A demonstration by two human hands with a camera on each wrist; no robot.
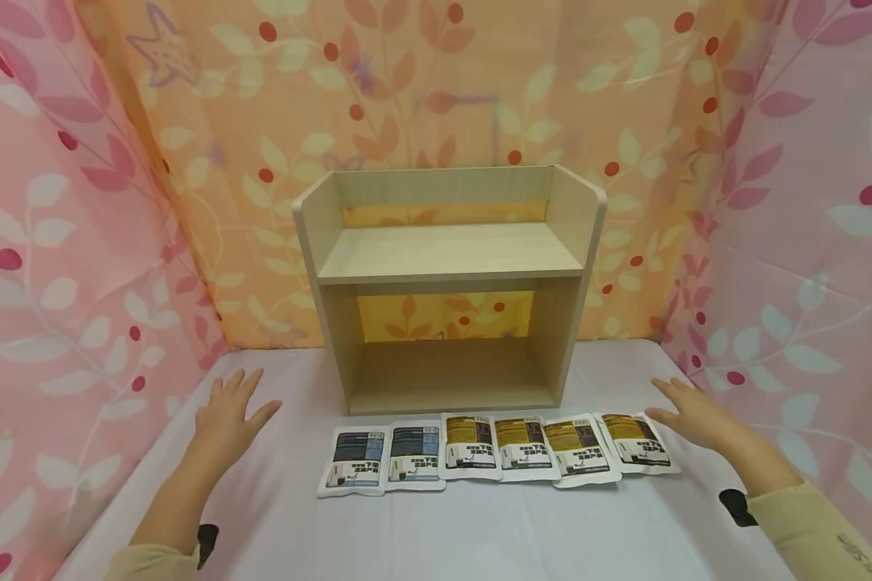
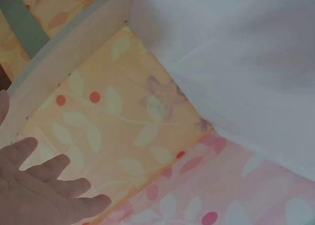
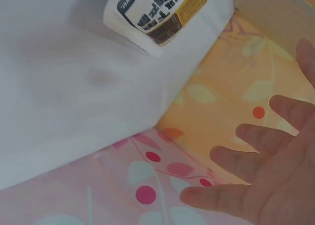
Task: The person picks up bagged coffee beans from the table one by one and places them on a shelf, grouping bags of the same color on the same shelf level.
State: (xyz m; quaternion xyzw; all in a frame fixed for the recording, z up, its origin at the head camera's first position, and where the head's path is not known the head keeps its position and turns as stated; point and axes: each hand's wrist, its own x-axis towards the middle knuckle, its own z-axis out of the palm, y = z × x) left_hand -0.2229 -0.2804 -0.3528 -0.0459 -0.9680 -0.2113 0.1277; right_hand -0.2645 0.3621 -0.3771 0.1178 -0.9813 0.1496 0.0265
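Observation:
A row of several white pouches lies on the white tablecloth in front of a wooden shelf unit (image 1: 446, 282): two blue-labelled pouches (image 1: 381, 457) at the left and several yellow-labelled pouches (image 1: 538, 445) to the right. My left hand (image 1: 228, 415) rests flat on the cloth left of the shelf, fingers spread, holding nothing. My right hand (image 1: 693, 415) hovers with straight fingers just right of the last yellow-labelled pouch (image 1: 635, 442), touching nothing I can see. The right wrist view shows that pouch (image 3: 165, 13) and my spread fingers (image 3: 256, 180).
The shelf unit has two empty levels and stands at the back centre of the table (image 1: 480, 532). Leaf-patterned curtains (image 1: 58, 242) close in the left, back and right sides. The left wrist view shows the shelf's side edge (image 2: 64, 57) and curtain.

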